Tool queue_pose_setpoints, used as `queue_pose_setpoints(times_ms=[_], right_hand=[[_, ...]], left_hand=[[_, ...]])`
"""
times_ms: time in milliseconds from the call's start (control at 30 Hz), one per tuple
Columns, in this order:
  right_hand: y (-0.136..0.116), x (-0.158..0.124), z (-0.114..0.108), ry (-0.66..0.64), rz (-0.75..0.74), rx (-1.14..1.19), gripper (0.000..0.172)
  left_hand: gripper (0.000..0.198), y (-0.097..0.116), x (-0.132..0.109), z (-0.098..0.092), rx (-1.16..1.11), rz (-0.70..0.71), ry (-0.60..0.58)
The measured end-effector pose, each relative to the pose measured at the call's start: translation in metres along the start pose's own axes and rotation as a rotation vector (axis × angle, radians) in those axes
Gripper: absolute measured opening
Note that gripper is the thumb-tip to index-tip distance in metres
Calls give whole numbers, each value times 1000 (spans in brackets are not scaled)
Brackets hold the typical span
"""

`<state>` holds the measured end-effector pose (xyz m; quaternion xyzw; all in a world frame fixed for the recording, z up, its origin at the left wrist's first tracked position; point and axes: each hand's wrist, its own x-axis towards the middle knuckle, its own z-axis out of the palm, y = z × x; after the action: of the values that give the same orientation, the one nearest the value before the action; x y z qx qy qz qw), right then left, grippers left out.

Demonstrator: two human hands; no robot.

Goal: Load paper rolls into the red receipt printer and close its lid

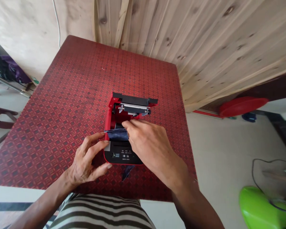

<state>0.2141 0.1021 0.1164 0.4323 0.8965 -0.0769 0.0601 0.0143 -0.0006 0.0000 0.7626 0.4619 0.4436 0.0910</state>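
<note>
The left hand (87, 159) is bent, with its fingers at the left end of a dark blue strip (116, 134). The strip lies across an open red and black printer (124, 156) in the middle of the bench (62, 95). A small blue bit (127, 173) pokes out below the printer. The right hand (147, 146) presses down on the strip, fingers a little spread.

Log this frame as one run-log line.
Red-and-black printer: lid open | Right hand: on dark blue strip | Left hand: fingertips at strip's end | Under printer: red patterned tablecloth
</note>
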Motion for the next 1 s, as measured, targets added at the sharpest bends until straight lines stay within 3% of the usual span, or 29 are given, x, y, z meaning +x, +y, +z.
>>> queue_pose_setpoints(times_ms=[167, 433, 567, 667, 800, 867, 1000], right_hand=[[4, 13, 4, -124, 85, 3, 28], [3, 21, 7, -171, 112, 1, 37], [4, 20, 7, -174, 99, 40, 32], [10, 9, 4, -85, 42, 160, 33], [21, -22, -6, 103, -142, 420, 47], [23, -37, -7, 121, -211, 502, 49], [16, -52, 4, 183, -219, 453, 54]], left_hand=[[57, -1, 0, 0, 8, 5, 4], [56, -1, 0, 0, 19, 15, -1], [55, -1, 0, 0, 11, 17, -4], [56, -2, 0, 1, 4, 16, -8], [55, 3, 1, -5, -13, -22, -28], [53, 7, 3, -11, -23, -50, -49], [52, 12, 14, -29, -61, -115, -46]])
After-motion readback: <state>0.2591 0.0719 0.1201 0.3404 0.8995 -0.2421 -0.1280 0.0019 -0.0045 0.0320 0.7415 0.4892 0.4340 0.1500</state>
